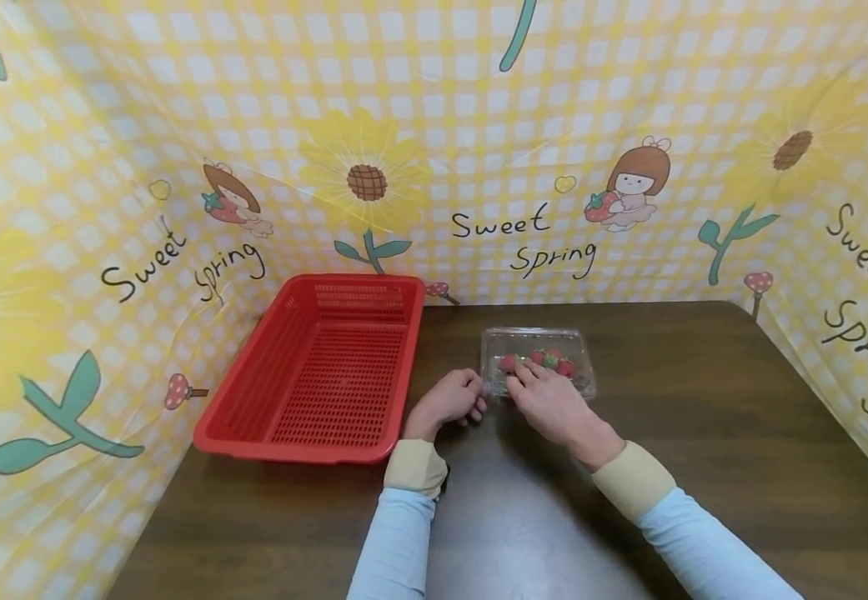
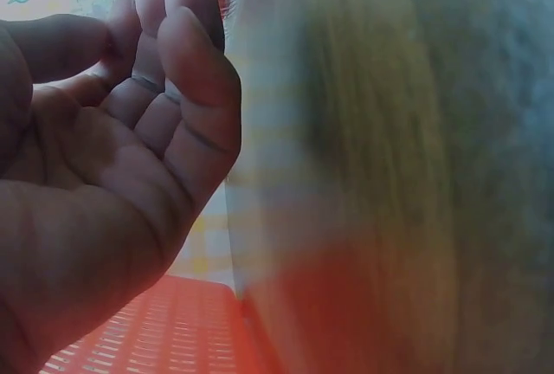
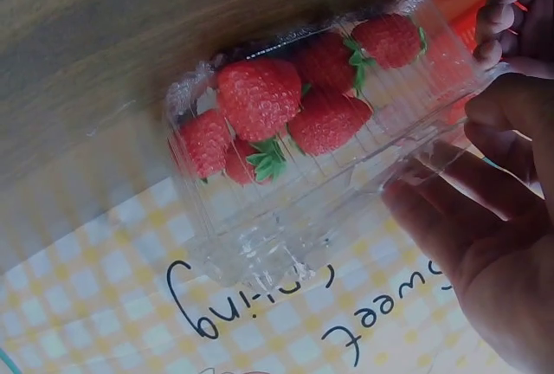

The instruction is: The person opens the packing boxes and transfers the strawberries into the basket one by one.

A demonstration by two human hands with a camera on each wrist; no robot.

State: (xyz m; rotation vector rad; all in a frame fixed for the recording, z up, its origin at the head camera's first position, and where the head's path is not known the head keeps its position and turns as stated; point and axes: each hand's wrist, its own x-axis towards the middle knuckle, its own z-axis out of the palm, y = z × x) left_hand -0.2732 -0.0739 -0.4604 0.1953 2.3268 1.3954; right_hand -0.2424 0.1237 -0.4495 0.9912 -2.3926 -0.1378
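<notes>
A clear plastic clamshell box (image 1: pixel 533 332) sits on the table with several red strawberries (image 3: pixel 260 99) inside, their green leaves showing through the plastic. Over its near part lies my right hand (image 1: pixel 549 406), fingers extended and touching the lid. In the right wrist view the right hand's thumb is bent near the box's edge, while its other fingers stay fairly straight. My left hand (image 1: pixel 454 397) rests beside the box's near left corner, fingers loosely curled. The left wrist view shows nothing in the left palm (image 2: pixel 95 149).
To the left stands a large red slotted basket (image 1: pixel 291 450), its right wall close to my left forearm. The dark wooden table (image 1: pixel 674 375) extends to the right. Behind and at both sides hangs a yellow checked cloth (image 1: pixel 434 150) with printed sunflowers and lettering.
</notes>
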